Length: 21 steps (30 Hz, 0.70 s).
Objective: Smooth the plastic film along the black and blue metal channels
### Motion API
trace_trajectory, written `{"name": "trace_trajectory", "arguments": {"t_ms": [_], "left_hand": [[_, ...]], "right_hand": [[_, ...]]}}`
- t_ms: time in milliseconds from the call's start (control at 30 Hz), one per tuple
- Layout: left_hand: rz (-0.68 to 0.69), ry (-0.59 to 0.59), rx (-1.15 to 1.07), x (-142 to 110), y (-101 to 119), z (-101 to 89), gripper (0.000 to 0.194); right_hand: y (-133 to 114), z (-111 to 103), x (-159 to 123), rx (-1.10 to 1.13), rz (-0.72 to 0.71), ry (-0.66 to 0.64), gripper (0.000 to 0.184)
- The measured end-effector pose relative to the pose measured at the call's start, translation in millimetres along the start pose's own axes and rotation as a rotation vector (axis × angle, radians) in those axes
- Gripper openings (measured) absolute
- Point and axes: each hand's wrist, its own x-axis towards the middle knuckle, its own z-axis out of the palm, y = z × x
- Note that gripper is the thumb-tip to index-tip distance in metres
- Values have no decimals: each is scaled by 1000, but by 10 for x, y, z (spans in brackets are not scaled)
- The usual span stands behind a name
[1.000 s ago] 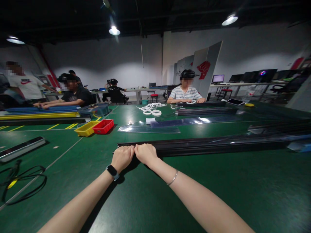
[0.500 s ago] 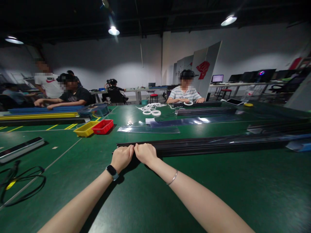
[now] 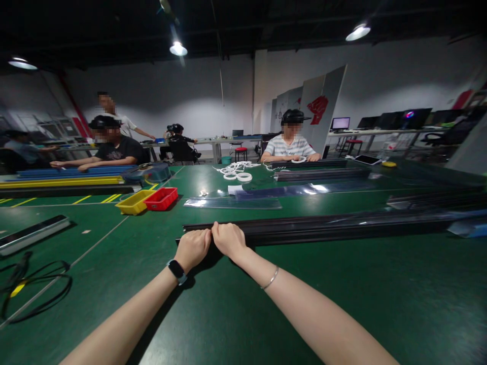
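Note:
A long black profile strip (image 3: 323, 229) lies across the green table (image 3: 304, 304) in front of me, its left end just past my hands. My left hand (image 3: 194, 247) is closed over that end, with a dark-faced watch (image 3: 176, 269) on the wrist. Beside it, thumb side almost touching, my right hand (image 3: 228, 239) is closed on the same strip. A thin metal bracelet (image 3: 271, 279) circles the right wrist. The fingertips of both hands are curled out of sight against the strip.
Beyond the strip lie clear plastic sheets (image 3: 232, 203) and white tape rings (image 3: 244, 177). A red tray (image 3: 161, 198) and a yellow tray (image 3: 135, 202) stand left, with a black cable (image 3: 41, 304) nearer. Co-workers sit opposite (image 3: 291, 147) and at left (image 3: 117, 149).
My hands stay on the strip; the right one has risen very slightly. At the left, the standing person has moved rightward, and the seated person's arms are stretched out further.

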Motion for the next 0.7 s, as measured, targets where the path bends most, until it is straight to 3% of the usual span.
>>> {"name": "trace_trajectory", "arguments": {"t_ms": [700], "left_hand": [[-75, 22, 25, 18, 20, 35, 35]], "right_hand": [[-5, -13, 2, -15, -1, -74, 58]]}}
